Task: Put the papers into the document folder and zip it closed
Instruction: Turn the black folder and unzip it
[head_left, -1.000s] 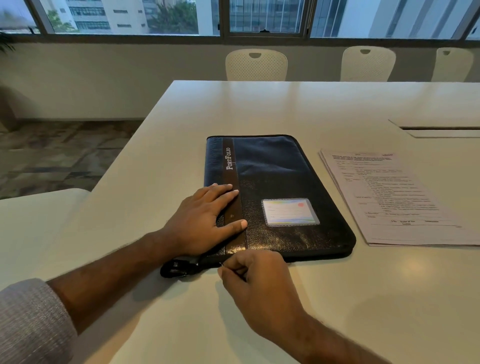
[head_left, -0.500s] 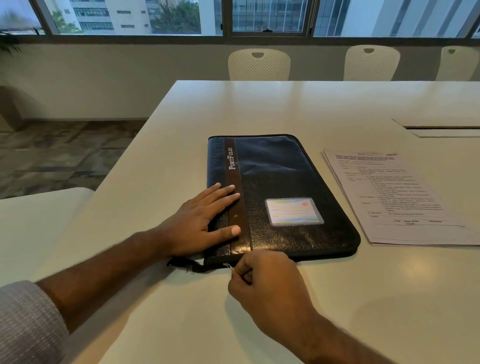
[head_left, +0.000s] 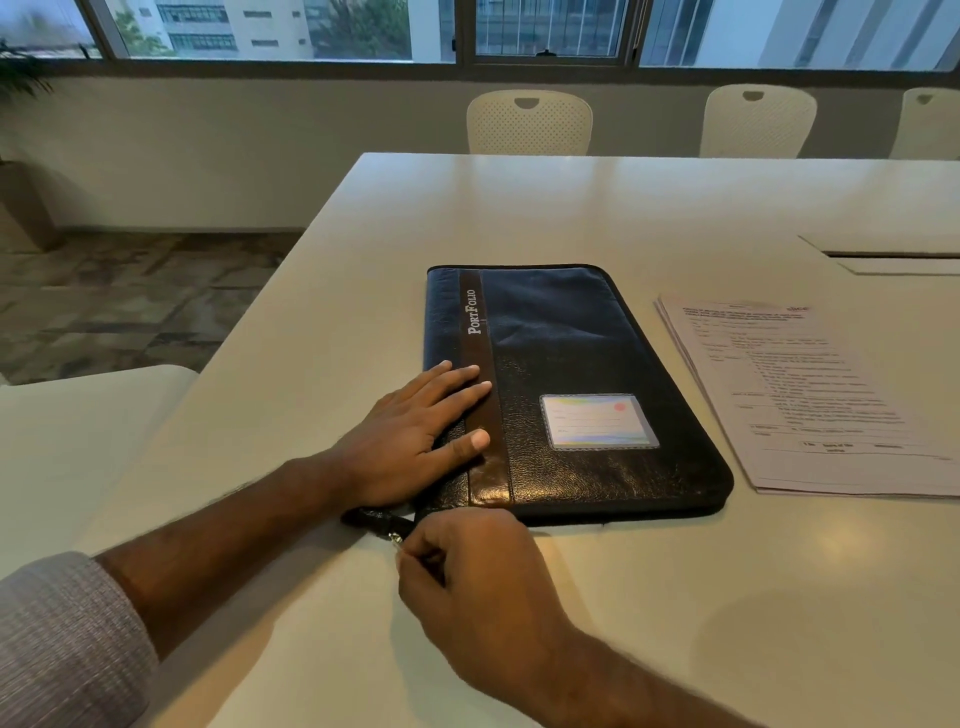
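Right grip (head_left: 467, 566) pinches zip pull (head_left: 397, 538) at folder (head_left: 571, 374) corner; left hand (head_left: 415, 431), fingers spread flat, steadies folder; papers (head_left: 810, 400) wait beside.

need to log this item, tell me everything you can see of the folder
The folder lies flat and closed on the white table, beside the papers and apart from them. It looks like dark grained leather below and blue fabric above, with a brown strip printed "PortFolio" and a clear card window on the front. A zip runs round its rounded edge. The left hand rests flat on its near left part; the right hand pinches the zip pull at the near left corner, beside a short black strap.
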